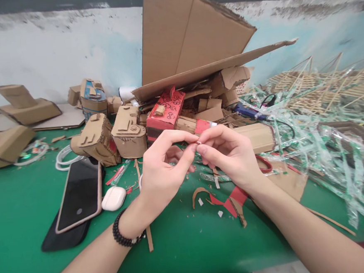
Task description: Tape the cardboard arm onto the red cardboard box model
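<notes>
Thumb and forefinger of my left hand (pixel 168 166) are pinched together over the middle of the green table. My right hand (pixel 228 154) pinches at the same spot, its fingertips meeting the left ones. A tiny white piece (pixel 198 143) shows between the fingertips; its kind is too small to make out. Just behind the hands stands a red cardboard box (pixel 167 108) with black drawn marks. Below them lie red paper scraps (pixel 228 204), a curved cardboard strip (pixel 200 191) and small white bits (pixel 220 213).
Left of my hands are a phone (pixel 80 193), a white earbud case (pixel 113 198) and cardboard models (pixel 128 136). Cardboard sheets (pixel 190 32) lean against the wall. A glue gun (pixel 250 111), red scissor handle (pixel 265 164), tangled clear plastic strips (pixel 331 176) and stick frames (pixel 315 85) crowd the right.
</notes>
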`<state>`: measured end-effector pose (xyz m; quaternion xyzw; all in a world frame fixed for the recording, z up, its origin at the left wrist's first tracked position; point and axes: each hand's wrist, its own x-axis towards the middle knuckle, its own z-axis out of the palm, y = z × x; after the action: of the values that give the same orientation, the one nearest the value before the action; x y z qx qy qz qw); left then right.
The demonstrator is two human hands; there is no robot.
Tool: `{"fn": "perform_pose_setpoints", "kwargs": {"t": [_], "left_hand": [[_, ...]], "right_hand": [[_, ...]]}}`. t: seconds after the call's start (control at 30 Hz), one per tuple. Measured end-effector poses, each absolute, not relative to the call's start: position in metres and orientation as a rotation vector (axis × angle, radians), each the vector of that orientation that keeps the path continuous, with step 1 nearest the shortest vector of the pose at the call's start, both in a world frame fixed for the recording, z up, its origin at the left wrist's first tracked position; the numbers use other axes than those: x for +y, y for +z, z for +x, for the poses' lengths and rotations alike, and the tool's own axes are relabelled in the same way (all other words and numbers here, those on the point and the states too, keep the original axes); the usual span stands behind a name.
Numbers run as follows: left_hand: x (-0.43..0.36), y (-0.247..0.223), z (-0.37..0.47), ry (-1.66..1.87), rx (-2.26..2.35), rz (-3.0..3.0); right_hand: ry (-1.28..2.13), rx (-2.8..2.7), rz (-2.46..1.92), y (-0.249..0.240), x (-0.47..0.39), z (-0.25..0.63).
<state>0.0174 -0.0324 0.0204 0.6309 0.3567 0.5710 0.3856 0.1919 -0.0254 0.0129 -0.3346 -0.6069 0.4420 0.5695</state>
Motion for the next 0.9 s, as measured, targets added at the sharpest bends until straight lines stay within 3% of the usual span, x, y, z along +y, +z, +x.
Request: {"fn": "perform_pose_setpoints", "kwargs": {"t": [0.3, 0.7, 0.9], "left_hand": [[-0.029, 0.021, 0.013, 1.540, 1.012, 1.625], [-0.015, 0.015, 0.001, 1.824, 1.179, 2.233], [-0.017, 0.022, 0.002, 1.686, 1.150, 1.867]], "right_hand": [[0.977, -1.586, -0.812, 0.010, -0.028, 0.195], [0.724, -1.861, -0.755, 0.006, -0.030, 0.188], [0.669, -1.886, -0.755, 0.006, -0.030, 0.190]]}}
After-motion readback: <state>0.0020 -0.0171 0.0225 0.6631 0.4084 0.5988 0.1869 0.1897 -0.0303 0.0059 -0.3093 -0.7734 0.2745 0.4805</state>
